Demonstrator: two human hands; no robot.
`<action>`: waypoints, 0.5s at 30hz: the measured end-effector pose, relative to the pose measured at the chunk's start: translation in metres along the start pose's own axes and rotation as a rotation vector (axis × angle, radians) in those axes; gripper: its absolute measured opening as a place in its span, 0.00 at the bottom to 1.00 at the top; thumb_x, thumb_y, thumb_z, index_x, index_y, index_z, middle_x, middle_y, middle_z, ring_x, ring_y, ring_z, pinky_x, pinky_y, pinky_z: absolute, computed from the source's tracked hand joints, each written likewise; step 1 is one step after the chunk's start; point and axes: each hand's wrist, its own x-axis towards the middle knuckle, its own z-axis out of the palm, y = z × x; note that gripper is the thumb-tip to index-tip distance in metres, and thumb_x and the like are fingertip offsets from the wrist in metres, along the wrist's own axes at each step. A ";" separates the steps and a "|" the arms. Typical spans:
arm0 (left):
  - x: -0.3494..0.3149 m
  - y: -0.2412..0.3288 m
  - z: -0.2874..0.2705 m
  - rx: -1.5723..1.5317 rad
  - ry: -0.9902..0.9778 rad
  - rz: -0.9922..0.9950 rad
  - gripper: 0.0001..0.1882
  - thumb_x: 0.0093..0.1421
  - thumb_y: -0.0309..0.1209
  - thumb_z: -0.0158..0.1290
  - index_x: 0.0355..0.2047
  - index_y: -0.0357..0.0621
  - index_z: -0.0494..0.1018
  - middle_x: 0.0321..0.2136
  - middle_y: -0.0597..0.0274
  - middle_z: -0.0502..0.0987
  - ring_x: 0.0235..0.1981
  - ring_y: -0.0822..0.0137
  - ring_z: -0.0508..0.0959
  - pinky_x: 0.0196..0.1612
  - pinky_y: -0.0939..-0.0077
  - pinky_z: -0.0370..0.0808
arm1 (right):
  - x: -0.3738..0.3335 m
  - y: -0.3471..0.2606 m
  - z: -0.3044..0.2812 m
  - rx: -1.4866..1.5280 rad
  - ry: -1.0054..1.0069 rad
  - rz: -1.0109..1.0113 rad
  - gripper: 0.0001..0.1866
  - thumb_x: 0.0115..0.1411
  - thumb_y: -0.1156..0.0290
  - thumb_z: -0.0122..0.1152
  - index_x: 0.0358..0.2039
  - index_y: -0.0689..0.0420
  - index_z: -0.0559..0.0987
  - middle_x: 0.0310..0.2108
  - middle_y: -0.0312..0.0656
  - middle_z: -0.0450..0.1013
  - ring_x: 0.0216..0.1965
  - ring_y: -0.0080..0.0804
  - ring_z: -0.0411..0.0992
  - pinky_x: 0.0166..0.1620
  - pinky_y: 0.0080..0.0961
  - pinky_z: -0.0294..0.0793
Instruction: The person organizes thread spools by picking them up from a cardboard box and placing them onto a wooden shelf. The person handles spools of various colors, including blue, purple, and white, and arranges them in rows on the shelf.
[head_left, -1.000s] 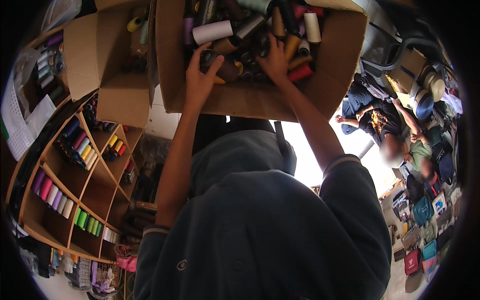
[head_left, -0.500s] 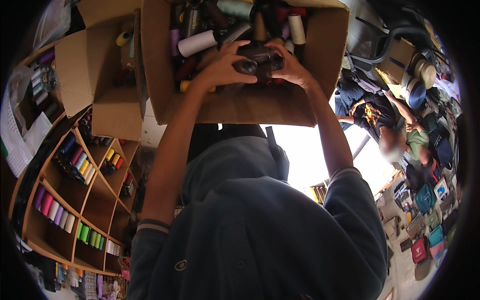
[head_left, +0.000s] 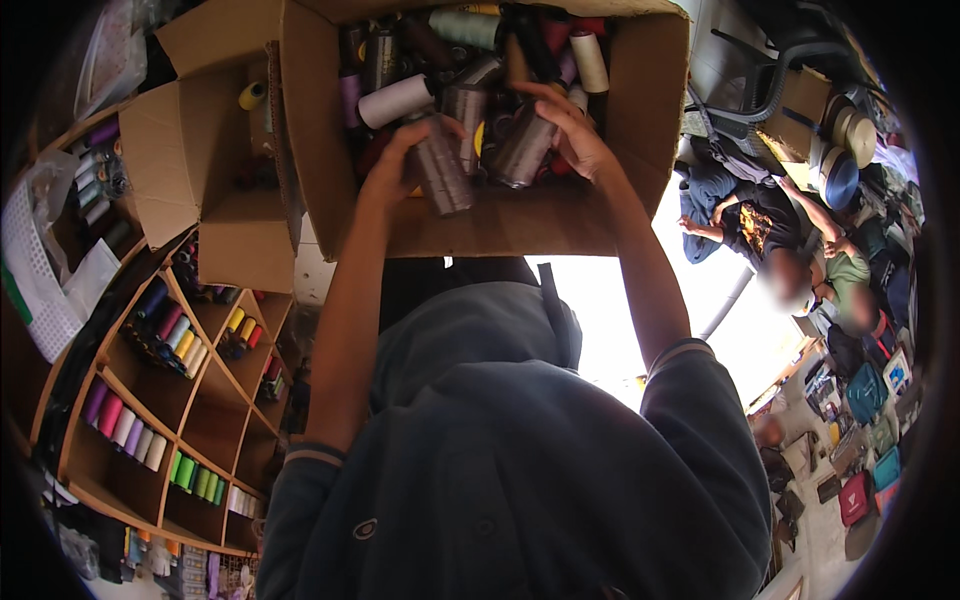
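A cardboard box (head_left: 500, 238) full of thread spools stands in front of me. My left hand (head_left: 396, 163) is closed round a grey-brown thread spool (head_left: 442, 172), tilted near the box's front wall. My right hand (head_left: 572, 132) curls its fingers round a similar brown thread spool (head_left: 522, 152), slanted over the pile. Between the two stands another brown spool (head_left: 465, 118), touched by neither palm; whether my left fingertips reach it I cannot tell. Just beyond my left hand lies a white spool (head_left: 396, 101). A cream spool (head_left: 589, 62) rests near the right wall, a pale green one (head_left: 465, 29) at the back.
Left of the box is another open carton (head_left: 160, 150) with a few spools inside. A wooden shelf (head_left: 205, 420) at the left holds coloured spools in compartments. Two people sit at the right, near a black chair (head_left: 770, 90) and bags on the floor.
My hands, close together over dark spools before, have moved apart. My left hand has brought a spool toward the front wall, and the spools now show plainly in both hands.
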 end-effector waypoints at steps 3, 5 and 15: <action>-0.014 0.005 0.011 -0.217 -0.059 0.195 0.31 0.53 0.57 0.47 0.38 0.39 0.72 0.54 0.40 0.66 0.50 0.49 0.73 0.50 0.60 0.72 | 0.008 0.012 0.021 0.314 0.061 -0.030 0.30 0.59 0.48 0.53 0.56 0.53 0.66 0.31 0.39 0.69 0.34 0.29 0.71 0.38 0.29 0.74; -0.023 0.008 0.019 -0.359 -0.075 0.274 0.32 0.53 0.59 0.47 0.38 0.38 0.71 0.56 0.36 0.63 0.53 0.40 0.69 0.52 0.53 0.70 | 0.010 0.018 0.033 0.445 0.074 -0.024 0.29 0.61 0.44 0.47 0.53 0.53 0.68 0.32 0.40 0.68 0.32 0.29 0.70 0.36 0.30 0.76; -0.063 0.007 0.005 -0.477 -0.133 0.361 0.33 0.52 0.63 0.48 0.38 0.43 0.69 0.60 0.28 0.51 0.55 0.29 0.62 0.52 0.34 0.66 | 0.046 0.053 0.032 -1.068 0.048 -0.009 0.34 0.47 0.53 0.68 0.52 0.54 0.70 0.45 0.47 0.70 0.42 0.44 0.74 0.47 0.39 0.75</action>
